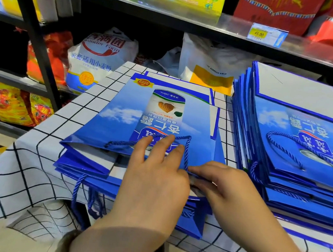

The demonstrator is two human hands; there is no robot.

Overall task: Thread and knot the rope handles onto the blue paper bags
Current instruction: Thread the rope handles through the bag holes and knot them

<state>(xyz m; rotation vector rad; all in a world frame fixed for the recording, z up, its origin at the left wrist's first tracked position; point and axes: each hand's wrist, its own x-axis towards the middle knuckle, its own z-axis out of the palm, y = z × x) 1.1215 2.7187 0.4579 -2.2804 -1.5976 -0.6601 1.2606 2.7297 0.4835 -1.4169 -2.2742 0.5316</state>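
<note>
A person sits at a counter (26,159) with a white cloth marked in black squares. A pile of blue paper bags (82,163) lies flat in the middle of it. The top bag (125,106) shows a sky, clouds and a drink can, and its open end is toward the person.

A blue rope handle (186,150) lies on the top bag. It runs from the left part of the bag up to a corner, then comes straight down to the near edge.

The left hand (154,171) lies flat on the top bag. Its fingers (166,142) are straight and a little spread, and they press down on the bag and on the rope. The right hand (223,188) is just beside it. Its thumb and fingertips are squeezed together and pinch the near edge of the top bag, right where the rope comes down. I cannot tell if the rope end is between those fingers too.

More blue ropes (84,195) hang down from the lower bags over the front of the counter.

On the right is a taller pile of the same bags (301,128). The one on top has a blue rope loop (277,144) lying on it.

Behind the counter is a dark shelf (136,2) with bright boxes and red packs on it. A yellow price tag (265,34) sticks on its edge. A white and blue flour sack (98,55) sits on a lower shelf on the left, next to red and yellow bags.
</note>
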